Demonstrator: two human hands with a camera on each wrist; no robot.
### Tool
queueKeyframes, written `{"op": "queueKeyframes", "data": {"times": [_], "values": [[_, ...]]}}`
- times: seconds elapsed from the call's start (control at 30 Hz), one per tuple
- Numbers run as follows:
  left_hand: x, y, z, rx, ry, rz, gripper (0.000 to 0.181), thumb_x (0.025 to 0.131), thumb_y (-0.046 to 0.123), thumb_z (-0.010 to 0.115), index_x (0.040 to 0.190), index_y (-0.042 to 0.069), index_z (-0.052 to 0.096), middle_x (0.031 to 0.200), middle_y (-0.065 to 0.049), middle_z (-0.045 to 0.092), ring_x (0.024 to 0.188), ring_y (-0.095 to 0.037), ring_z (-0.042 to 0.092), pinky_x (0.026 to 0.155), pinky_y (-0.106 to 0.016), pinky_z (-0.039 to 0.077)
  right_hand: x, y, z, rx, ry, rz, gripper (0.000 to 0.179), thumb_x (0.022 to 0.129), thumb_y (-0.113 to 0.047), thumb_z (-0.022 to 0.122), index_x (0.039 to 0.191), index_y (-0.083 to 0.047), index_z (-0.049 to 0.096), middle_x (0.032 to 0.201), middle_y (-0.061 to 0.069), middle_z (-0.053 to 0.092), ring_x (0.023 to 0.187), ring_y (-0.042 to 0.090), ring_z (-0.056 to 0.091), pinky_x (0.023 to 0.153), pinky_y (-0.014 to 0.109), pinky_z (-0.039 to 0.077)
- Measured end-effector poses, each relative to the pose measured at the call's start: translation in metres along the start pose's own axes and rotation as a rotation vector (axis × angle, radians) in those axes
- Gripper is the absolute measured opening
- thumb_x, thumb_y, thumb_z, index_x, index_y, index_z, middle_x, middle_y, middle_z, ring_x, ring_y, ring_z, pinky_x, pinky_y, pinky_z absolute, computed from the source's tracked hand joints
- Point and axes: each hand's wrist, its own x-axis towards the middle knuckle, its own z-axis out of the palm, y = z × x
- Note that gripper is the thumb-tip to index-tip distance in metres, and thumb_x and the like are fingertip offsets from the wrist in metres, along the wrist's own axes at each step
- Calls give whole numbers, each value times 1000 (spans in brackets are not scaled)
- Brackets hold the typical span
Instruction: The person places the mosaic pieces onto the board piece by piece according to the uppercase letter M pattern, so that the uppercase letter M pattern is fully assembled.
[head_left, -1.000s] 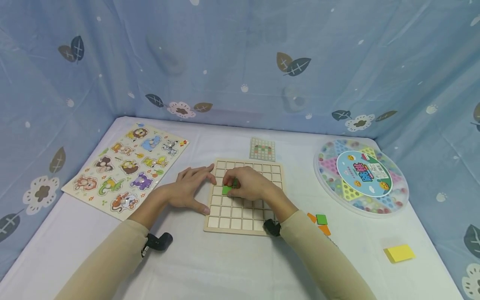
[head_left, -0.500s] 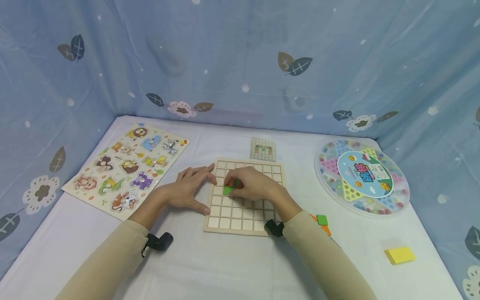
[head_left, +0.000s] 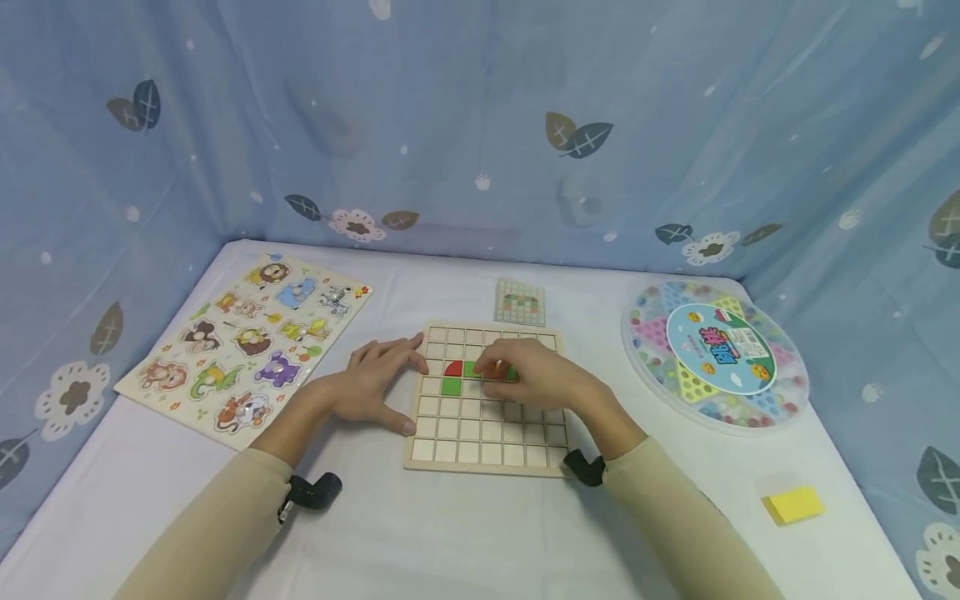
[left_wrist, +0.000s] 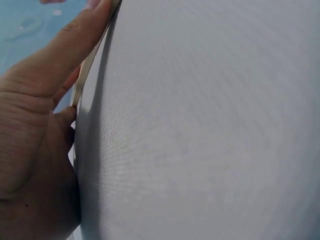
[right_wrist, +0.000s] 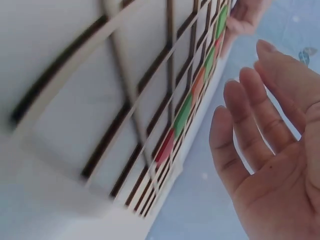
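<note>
A wooden grid board (head_left: 468, 430) lies on the white table. In one row sit a red rounded piece (head_left: 453, 368), a green square (head_left: 469, 368), an orange piece (right_wrist: 198, 84) and, at the right wrist view's near end, another red piece (right_wrist: 164, 146). Below the left red piece lies a green square (head_left: 451, 386). My left hand (head_left: 369, 383) touches the board's left edge with thumb and fingertips spread. Above the row hovers my right hand (head_left: 536, 371), fingers relaxed and holding nothing; it hides part of the row in the head view.
A small pattern card (head_left: 520, 302) lies behind the board. An animal puzzle (head_left: 247, 342) is at left, a round clear case of marbles (head_left: 716, 358) at right. A yellow block (head_left: 795, 505) sits near the right edge.
My right hand has let go of the green square and moved right, uncovering the left red piece. The right sleeve now covers the loose orange and green pieces. My left hand stays at the board.
</note>
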Motion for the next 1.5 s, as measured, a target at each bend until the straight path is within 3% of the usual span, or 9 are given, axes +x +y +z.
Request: {"op": "queueKeyframes", "data": {"times": [0.17, 0.33, 0.53, 0.9, 1.23, 1.5], "values": [[-3, -1, 4, 5, 5, -3, 80, 69, 59, 89, 131, 29, 47, 174, -5, 6, 155, -40, 10, 117, -69, 5, -19, 9, -3, 30, -2, 17, 27, 97, -20, 73, 122, -13, 68, 114, -1, 70, 92, 14, 62, 84, 34, 55], [-2, 1, 3, 5, 3, -17, 81, 68, 60, 89, 131, 31, 47, 174, -3, 6, 155, -40, 9, 118, -68, 5, -37, 19, -10, 43, 9, 31, 26, 97, -19, 73, 121, -12, 69, 112, 0, 70, 96, 13, 62, 83, 34, 57], [0, 1, 0, -1, -4, -21, 81, 68, 58, 90, 131, 31, 47, 174, -3, 6, 155, -39, 8, 118, -68, 5, -53, 26, -17, 38, 16, 51, 25, 98, -19, 71, 122, -13, 68, 111, -2, 70, 97, 13, 62, 80, 29, 57], [1, 2, 0, 7, -1, -14, 80, 69, 57, 90, 131, 29, 47, 174, -5, 6, 156, -39, 8, 118, -68, 4, -81, 35, -22, 1, 29, 128, 25, 98, -24, 72, 121, -16, 69, 106, -8, 68, 96, 10, 61, 83, 32, 57], [-2, -1, 0, 9, 11, -3, 81, 68, 60, 89, 131, 31, 47, 174, -5, 6, 155, -39, 10, 117, -69, 5, -102, 44, -19, -1, 42, 148, 26, 95, -21, 75, 120, -17, 69, 103, -11, 68, 94, 10, 61, 83, 37, 57], [0, -2, 2, 6, 10, -7, 82, 68, 62, 88, 132, 32, 47, 174, -3, 6, 155, -39, 9, 118, -68, 6, -119, 51, -19, -14, 57, 128, 24, 94, -17, 76, 118, -17, 70, 99, -13, 69, 90, 8, 61, 79, 33, 56]]}}
